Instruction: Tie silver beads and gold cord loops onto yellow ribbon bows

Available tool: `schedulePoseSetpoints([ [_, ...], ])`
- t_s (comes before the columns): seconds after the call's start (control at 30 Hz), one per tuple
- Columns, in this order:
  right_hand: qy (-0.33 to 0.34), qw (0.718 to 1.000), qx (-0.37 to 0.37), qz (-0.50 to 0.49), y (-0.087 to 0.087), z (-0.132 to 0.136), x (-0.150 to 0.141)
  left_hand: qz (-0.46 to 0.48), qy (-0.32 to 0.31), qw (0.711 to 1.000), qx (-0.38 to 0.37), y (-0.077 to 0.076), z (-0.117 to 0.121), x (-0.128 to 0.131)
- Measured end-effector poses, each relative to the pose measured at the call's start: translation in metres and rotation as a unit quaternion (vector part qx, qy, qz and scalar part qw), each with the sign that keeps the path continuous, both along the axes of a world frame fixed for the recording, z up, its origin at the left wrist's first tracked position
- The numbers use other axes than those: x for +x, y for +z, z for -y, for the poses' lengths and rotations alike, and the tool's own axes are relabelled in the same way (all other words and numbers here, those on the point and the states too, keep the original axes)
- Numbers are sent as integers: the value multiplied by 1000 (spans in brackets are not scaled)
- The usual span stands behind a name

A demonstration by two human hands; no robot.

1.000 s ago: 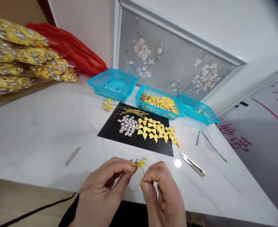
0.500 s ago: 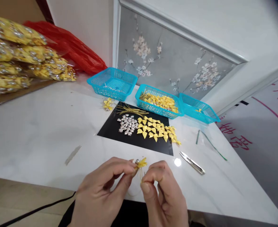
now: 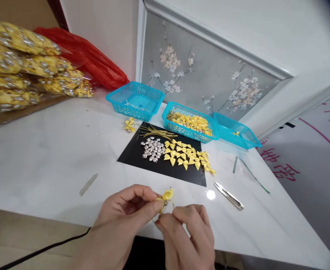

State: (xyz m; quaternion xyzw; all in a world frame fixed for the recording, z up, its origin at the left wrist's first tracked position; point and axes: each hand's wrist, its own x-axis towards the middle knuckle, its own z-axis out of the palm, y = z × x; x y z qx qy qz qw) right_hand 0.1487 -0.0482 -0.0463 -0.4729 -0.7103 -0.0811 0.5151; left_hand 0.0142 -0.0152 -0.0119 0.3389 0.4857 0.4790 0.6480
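Observation:
Between thumb and index finger, my left hand (image 3: 131,213) pinches a yellow ribbon bow (image 3: 168,194) with a silver bead (image 3: 165,204) beside it. Just to the right and lower, my right hand (image 3: 185,232) is closed, its fingertips at the thin gold wire (image 3: 172,204) that loops from the bow. Beyond my hands a black mat (image 3: 133,153) carries loose silver beads (image 3: 153,149), several yellow bows (image 3: 184,153) and a bundle of gold wires (image 3: 157,132).
Silver thread snips (image 3: 229,195) and a green strip (image 3: 253,175) lie at right. Behind the mat stand three blue baskets (image 3: 138,100), the middle one holding finished yellow pieces (image 3: 193,123). Bagged yellow flowers (image 3: 27,63) and a red plastic bag (image 3: 88,56) occupy the left back.
My right hand has moved left and lower, close under my left fingers. The bow has turned, and its bead now sits below it. The wire forms a small loop at right.

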Motion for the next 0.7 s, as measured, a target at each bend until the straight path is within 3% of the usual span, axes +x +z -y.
schedulePoseSetpoints([
  [0.13,30,991,-97,-88,12,2,11,17,-16,1000,-17,0,2,-1],
  [0.4,6,1000,7,25,35,-12,10,-48,-32,998,14,2,-1,0],
  [0.5,-6,999,28,43,33,-14,-1,-75,-30,997,11,5,-3,3],
  [0.63,-59,993,30,-101,23,-5,-20,-90,-16,996,15,4,-2,6],
  [0.7,-54,992,28,-115,16,3,-23,-97,-5,995,20,2,-1,6],
])
